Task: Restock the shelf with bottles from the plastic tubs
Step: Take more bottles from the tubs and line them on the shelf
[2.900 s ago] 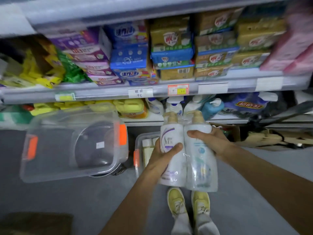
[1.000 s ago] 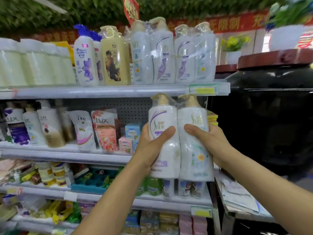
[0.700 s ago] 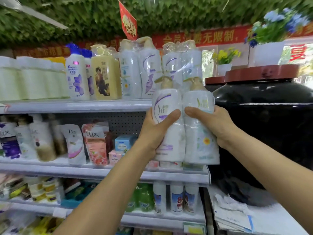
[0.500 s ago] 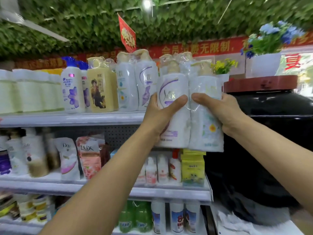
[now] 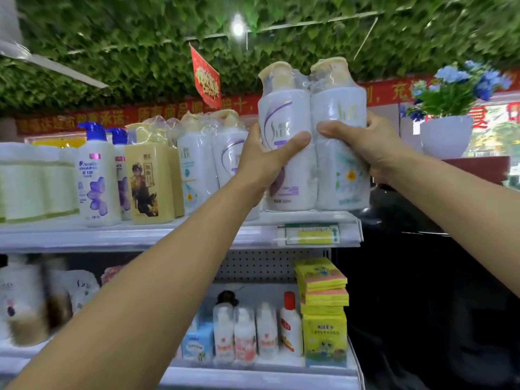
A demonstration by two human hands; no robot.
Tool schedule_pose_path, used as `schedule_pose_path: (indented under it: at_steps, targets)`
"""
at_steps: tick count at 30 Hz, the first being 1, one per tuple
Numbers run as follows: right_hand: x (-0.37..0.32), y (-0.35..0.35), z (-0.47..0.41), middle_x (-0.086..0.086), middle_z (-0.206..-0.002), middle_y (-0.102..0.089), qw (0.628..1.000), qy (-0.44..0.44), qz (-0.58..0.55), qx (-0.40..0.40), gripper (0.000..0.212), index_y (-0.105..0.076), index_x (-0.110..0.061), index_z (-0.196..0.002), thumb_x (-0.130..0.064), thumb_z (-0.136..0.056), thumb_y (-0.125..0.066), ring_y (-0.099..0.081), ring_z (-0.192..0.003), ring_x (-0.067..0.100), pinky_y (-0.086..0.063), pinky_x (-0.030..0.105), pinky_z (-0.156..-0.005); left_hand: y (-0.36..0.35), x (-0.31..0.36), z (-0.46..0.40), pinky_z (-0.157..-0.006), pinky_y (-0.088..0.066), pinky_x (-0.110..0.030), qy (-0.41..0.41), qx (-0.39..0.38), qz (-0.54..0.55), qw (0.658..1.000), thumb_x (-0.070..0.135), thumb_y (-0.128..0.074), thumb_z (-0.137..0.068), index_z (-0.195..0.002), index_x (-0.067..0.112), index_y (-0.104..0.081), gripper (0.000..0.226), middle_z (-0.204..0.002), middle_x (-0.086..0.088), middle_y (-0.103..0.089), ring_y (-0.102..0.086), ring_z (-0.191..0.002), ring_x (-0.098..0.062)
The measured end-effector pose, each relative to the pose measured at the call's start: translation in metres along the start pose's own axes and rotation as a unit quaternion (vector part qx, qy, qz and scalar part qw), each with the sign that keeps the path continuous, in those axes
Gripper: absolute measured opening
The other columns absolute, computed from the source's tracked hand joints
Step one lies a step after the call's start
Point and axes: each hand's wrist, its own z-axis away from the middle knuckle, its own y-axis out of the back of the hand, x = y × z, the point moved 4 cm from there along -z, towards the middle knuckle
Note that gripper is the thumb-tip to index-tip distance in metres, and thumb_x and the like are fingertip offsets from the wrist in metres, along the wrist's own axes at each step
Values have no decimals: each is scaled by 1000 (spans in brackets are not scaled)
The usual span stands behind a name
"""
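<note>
Risk: shrink-wrapped twin-pack of shampoo bottles (image 5: 312, 142), clasped by left hand (image 5: 264, 161) and right hand (image 5: 365, 147), sits at top shelf (image 5: 140, 235) right front corner. Overhang there could tip it off; film looks slippery.

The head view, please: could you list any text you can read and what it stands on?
"SLEK": held twin pack, left bottle.
"SLEK", small: wrapped pack on top shelf.
Red banner: Chinese characters, blurred.
Hanging red flag: unreadable.
Shelf price tag: unreadable.
Lower bottles: labels blurred.
</note>
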Motion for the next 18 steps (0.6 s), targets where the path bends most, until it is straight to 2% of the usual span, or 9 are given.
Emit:
schedule_pose_path:
  at_steps: [3, 5, 7, 11, 13, 15, 17, 18]
  targets:
    - [3, 1, -16, 1, -96, -75, 1000, 19, 20, -7, 53, -66, -16, -107, -28, -61, -89, -74, -82, 16, -61, 33, -70, -2, -2, -12, -61, -53, -18, -28, 5, -4, 1000, 24, -82, -79, -113, 22, -53, 44, -102, 1, -70, -70, -83, -7]
    - [9, 1, -23, 2, -101, -75, 999, 24, 32, -2, 70, -65, -14, -113, -34, -51, -92, -73, -88, 18, -60, 38, -78, -3, -8, -19, -68, -56, -19, -33, 8, -2, 999, 21, -84, -78, -120, 19, -52, 53, -107, 0, -69, -69, -90, -8]
    - [21, 2, -28, 3, -103, -75, 999, 20, 35, 2, 75, -66, -14, -112, -36, -46, -92, -73, -91, 20, -59, 42, -82, -5, -17, -25, -78, -59, -26, -35, 2, 2, 999, 18, -85, -76, -128, 16, -49, 63, -115, -4, -68, -69, -99, -14]
    - [46, 4, -32, 3, -101, -75, 999, -6, 31, 11, 75, -66, -14, -110, -36, -44, -93, -73, -91, 21, -59, 43, -82, -9, -38, -29, -82, -58, -26, -27, 0, 5, 1000, 15, -83, -78, -133, 15, -46, 67, -120, -4, -65, -66, -105, -16]
    - [59, 4, -33, 3, -101, -74, 999, -24, 29, 7, 72, -65, -13, -112, -32, -49, -93, -73, -91, 21, -59, 40, -81, -12, -51, -30, -90, -57, -35, 1, 2, -1, 1000, 24, -85, -75, -136, 15, -44, 75, -121, -3, -64, -65, -107, -19]
    - [66, 3, -34, 2, -102, -74, 999, -35, 34, 3, 65, -64, -15, -113, -29, -56, -92, -72, -91, 21, -59, 38, -80, -14, -60, -29, -97, -54, -44, 16, 10, -4, 1000, 44, -87, -63, -140, 17, -40, 95, -127, -3, -62, -63, -114, -20]
    - [71, 1, -38, 2, -102, -74, 998, -44, 41, -2, 63, -65, -17, -112, -30, -56, -91, -72, -91, 21, -59, 40, -82, -15, -69, -33, -102, -50, -48, 32, 23, -26, 999, 61, -82, -53, -146, 20, -32, 112, -137, -5, -56, -58, -123, -23]
    - [71, 0, -38, 2, -102, -74, 998, -46, 42, -6, 64, -65, -18, -111, -33, -55, -91, -72, -91, 21, -58, 42, -84, -16, -69, -34, -104, -47, -49, 41, 20, -52, 998, 65, -78, -55, -148, 22, -28, 115, -143, -6, -51, -53, -128, -25]
